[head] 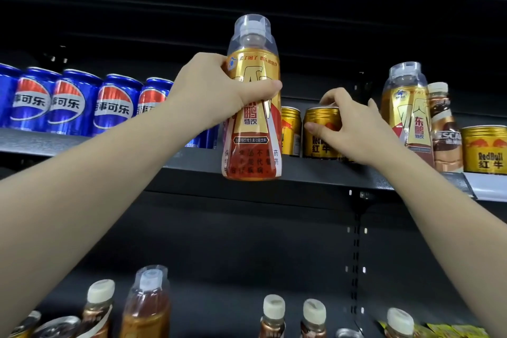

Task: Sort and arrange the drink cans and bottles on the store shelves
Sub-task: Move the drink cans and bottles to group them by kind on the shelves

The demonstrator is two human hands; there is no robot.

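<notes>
blue cans [74, 101] far left on shelf [315, 170] | left hand [219, 90] grip clamped on gold bottle [253, 107] held off shelf edge; may slip | right hand [354, 129] grip pinching gold can [321, 132]; may topple neighbour can [290, 130]

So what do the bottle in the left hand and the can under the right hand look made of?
Held bottle: apparently clear plastic, see-through at the neck, wrapped in a glossy gold-and-red printed sleeve. Gold can: likely metal, with a shiny reflective wall and rolled top rim.
</notes>
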